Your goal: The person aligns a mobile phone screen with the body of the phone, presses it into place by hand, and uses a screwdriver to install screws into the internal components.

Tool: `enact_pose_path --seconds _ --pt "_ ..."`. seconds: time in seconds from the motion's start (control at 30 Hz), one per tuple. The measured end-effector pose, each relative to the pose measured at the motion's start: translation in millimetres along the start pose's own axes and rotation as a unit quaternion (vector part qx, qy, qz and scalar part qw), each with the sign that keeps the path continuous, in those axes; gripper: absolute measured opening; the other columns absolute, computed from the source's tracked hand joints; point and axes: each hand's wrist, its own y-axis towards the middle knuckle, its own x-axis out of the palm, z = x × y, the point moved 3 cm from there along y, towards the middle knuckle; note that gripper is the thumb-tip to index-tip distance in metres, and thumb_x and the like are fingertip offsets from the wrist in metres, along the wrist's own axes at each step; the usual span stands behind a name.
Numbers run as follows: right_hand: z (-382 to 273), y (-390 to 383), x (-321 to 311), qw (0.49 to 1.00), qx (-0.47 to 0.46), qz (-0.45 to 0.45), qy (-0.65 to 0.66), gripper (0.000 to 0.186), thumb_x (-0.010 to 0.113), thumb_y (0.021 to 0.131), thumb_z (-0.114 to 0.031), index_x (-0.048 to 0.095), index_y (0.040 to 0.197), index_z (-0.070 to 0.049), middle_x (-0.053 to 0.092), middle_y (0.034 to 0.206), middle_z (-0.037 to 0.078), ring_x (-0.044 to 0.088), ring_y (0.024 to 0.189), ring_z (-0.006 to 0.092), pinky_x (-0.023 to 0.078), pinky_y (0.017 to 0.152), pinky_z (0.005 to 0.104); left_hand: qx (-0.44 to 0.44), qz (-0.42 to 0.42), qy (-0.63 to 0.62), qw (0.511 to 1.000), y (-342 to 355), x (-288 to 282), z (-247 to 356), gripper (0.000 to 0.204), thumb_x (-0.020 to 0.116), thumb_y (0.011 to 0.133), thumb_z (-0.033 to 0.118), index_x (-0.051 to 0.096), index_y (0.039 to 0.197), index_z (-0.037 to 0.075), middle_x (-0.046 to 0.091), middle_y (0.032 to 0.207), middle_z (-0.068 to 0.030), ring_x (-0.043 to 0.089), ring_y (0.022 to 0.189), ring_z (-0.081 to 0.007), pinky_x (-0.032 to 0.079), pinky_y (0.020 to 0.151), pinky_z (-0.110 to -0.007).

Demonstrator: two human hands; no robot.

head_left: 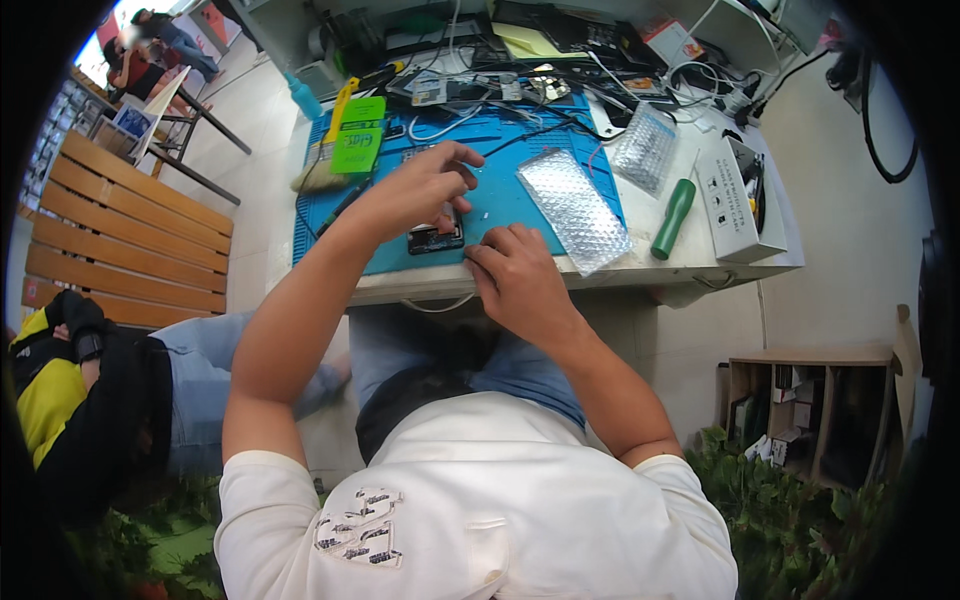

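An opened phone with dark insides lies near the front edge of the blue work mat. My left hand hovers over its upper part, fingers apart and bent, with nothing visible between them. One fingertip comes down close to the phone's upper right. Just right of the phone, at the mat's edge, my right hand is closed with curled fingers. Whatever they hold, if anything, is hidden. Tiny pale bits lie on the mat between the hands. A silver bubble-wrap pouch rests right of my right hand.
Left on the mat are a green card, a brush and a yellow tool. A green cylinder handle and white box stand right. Cables and phone parts crowd the back. A seated person is at left.
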Motion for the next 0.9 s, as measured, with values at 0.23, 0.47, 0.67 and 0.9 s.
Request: enact_pose_path --seconds 0.23,0.47,0.67,0.9 --pt "52.5 15.1 -65.9 0.955 0.112 0.093 -0.260 0.049 0.093 0.089 -0.031 0.076 0.122 0.001 0.073 0.121 0.020 0.066 0.120 0.0381 0.054 0.104 0.0513 0.059 0.037 0.012 0.997 -5.5 -11.2 -6.2 0.049 0.063 0.105 0.007 0.059 0.154 0.004 0.066 0.135 -0.0111 0.072 0.111 -0.0169 0.066 0.090 -0.033" --pt "81.5 33.3 -71.6 0.947 0.250 -0.070 -0.191 0.076 0.093 0.073 -0.039 0.068 0.126 0.010 0.067 0.130 0.029 0.064 0.124 0.0450 0.054 0.112 0.0522 0.136 0.058 0.093 0.985 32.7 5.0 -7.3 0.045 0.071 0.106 0.010 0.065 0.150 0.002 0.073 0.131 -0.0116 0.074 0.111 -0.0183 0.065 0.094 -0.035" --pt "88.0 27.5 -67.9 0.979 0.157 0.033 -0.125 0.081 0.089 0.074 -0.026 0.062 0.140 0.012 0.062 0.132 0.028 0.065 0.123 0.0478 0.056 0.110 0.0530 0.133 0.109 0.205 0.964 79.2 16.4 5.4 0.053 0.080 0.103 0.025 0.072 0.147 -0.004 0.082 0.129 -0.0178 0.080 0.108 -0.0256 0.063 0.098 -0.038" --pt "83.0 22.0 -76.9 0.988 0.078 0.077 -0.108 0.087 0.094 0.071 -0.021 0.059 0.146 0.006 0.063 0.138 0.028 0.065 0.131 0.0477 0.054 0.115 0.0530 0.085 0.009 -0.040 0.995 98.3 19.0 -4.2 0.040 0.083 0.104 0.027 0.078 0.130 -0.003 0.080 0.109 -0.0106 0.077 0.088 -0.0154 0.066 0.078 -0.032"
